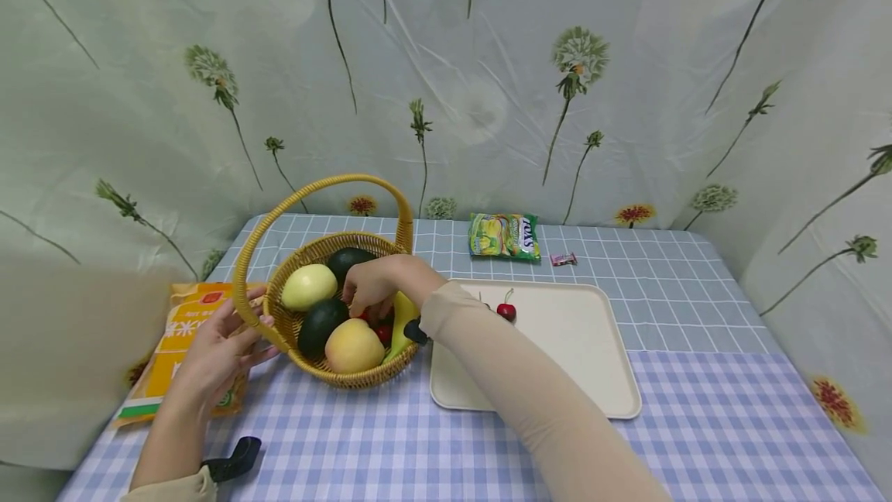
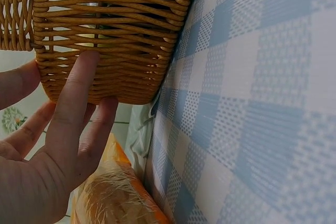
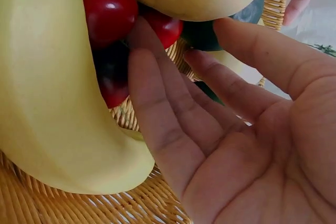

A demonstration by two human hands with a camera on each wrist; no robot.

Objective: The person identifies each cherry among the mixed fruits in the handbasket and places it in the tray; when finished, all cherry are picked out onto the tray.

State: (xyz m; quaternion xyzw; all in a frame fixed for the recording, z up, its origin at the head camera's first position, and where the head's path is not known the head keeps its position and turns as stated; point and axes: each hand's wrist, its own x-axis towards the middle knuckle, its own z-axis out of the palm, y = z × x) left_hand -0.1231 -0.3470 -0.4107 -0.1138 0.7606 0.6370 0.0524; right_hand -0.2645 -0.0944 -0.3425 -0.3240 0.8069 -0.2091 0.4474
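Note:
A wicker basket with a tall handle holds a banana, a peach-like fruit, a pale green fruit, dark green avocado-like fruits and several red cherries. My left hand touches the basket's left side; in the left wrist view its spread fingertips lie against the wicker wall. Inside the basket is my right hand. The right wrist view shows its fingers loosely extended beside the cherries, between banana and peach, with nothing gripped. One fingertip meets a cherry.
Right of the basket lies a cream tray, with a stemmed cherry on it, partly behind my right forearm. Behind stand a green snack bag and a small wrapped candy. An orange package lies at the left.

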